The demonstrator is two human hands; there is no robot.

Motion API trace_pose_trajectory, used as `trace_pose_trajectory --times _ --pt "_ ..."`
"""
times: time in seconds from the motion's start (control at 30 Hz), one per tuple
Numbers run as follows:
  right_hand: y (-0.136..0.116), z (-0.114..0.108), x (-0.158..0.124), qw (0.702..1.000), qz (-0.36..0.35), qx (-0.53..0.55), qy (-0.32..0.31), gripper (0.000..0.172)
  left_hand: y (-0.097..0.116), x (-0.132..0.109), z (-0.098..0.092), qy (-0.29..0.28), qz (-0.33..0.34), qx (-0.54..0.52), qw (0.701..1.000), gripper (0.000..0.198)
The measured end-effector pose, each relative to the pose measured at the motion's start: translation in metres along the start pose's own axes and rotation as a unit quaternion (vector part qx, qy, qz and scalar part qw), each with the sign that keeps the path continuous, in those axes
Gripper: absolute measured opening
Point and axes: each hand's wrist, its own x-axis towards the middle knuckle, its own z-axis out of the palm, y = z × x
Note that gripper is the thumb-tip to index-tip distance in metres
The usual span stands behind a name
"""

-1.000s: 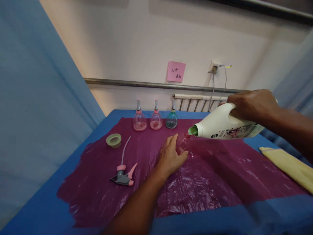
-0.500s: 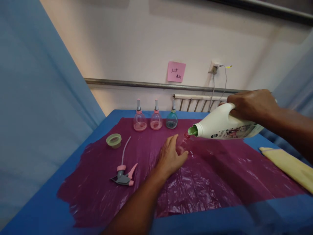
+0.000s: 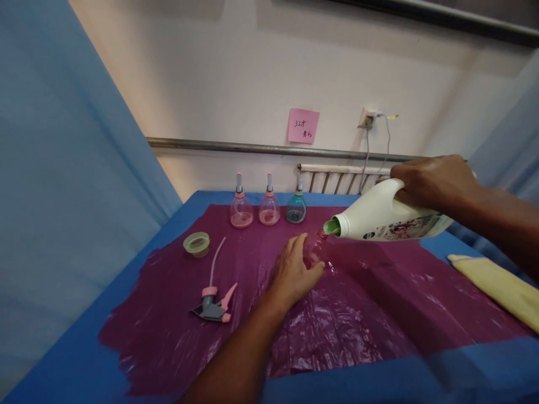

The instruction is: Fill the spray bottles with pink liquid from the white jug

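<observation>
My right hand (image 3: 435,179) is wrapped round the handle of a cream detergent jug (image 3: 373,216), tilted nearly flat. Its green spout (image 3: 332,227) is at the mouth of a clear spray bottle (image 3: 314,255), which blends with the sheet beneath it. Around that bottle's left and near side curl the fingers and thumb of my left hand (image 3: 297,266). Whether liquid is flowing cannot be made out. To the left lies a loose spray trigger head (image 3: 213,306), grey and pink, with a thin dip tube. Beyond it sits a pale green cap (image 3: 196,243).
At the back stand two pink-topped spray bottles (image 3: 241,216) (image 3: 269,214) and a teal one (image 3: 296,212). A purple plastic sheet (image 3: 168,325) covers much of the blue table (image 3: 337,387). Folded yellow cloth (image 3: 497,286) lies at right. Blue curtains (image 3: 63,168) hang on both sides.
The view has shifted very slightly. Both hands, the jug and the clear spray bottle keep nearly the same positions.
</observation>
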Motion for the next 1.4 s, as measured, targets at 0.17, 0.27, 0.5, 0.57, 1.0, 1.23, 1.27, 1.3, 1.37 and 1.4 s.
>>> trace_pose_trajectory --times 0.17,0.27,0.5,0.57,1.0,1.23,1.27,1.3,1.37,1.4 --pt "-0.0019 -0.0004 0.0003 1.000 0.004 0.011 0.010 0.021 -0.0005 0.0002 0.0003 0.001 0.002 -0.007 1.000 0.087" --pt "-0.0025 -0.0010 0.0001 1.000 0.005 0.013 0.011 0.020 -0.0008 0.0006 0.0007 -0.001 0.000 -0.009 1.000 0.087" --pt "-0.0013 -0.0015 0.0000 1.000 -0.013 -0.008 0.009 0.025 -0.0028 0.0001 0.0021 -0.008 -0.006 -0.010 1.000 0.087" --pt "-0.0011 -0.0009 0.0002 1.000 -0.011 -0.007 0.011 0.024 -0.0037 0.0001 0.0029 -0.006 -0.002 -0.014 1.000 0.086" --pt "-0.0014 0.0021 -0.0002 0.999 -0.010 0.017 0.025 0.029 -0.0044 0.0003 0.0034 -0.002 0.001 -0.022 1.000 0.083" --pt "-0.0024 0.0016 -0.0004 1.000 -0.008 -0.004 0.015 0.031 -0.0062 0.0007 0.0046 -0.003 0.002 -0.021 1.000 0.083" --pt "-0.0025 0.0017 -0.0003 1.000 -0.007 -0.006 0.015 0.030 -0.0061 0.0008 0.0045 -0.003 0.001 -0.020 1.000 0.083" --pt "-0.0026 0.0017 -0.0002 1.000 -0.004 -0.007 0.016 0.030 -0.0059 0.0009 0.0044 -0.003 -0.001 -0.020 1.000 0.084" --pt "-0.0025 0.0014 0.0000 1.000 -0.004 -0.005 0.016 0.029 -0.0055 0.0007 0.0040 -0.004 -0.001 -0.020 1.000 0.083" --pt "-0.0024 0.0011 0.0002 1.000 -0.008 -0.003 0.015 0.029 -0.0054 0.0006 0.0038 -0.004 -0.001 -0.020 1.000 0.083"
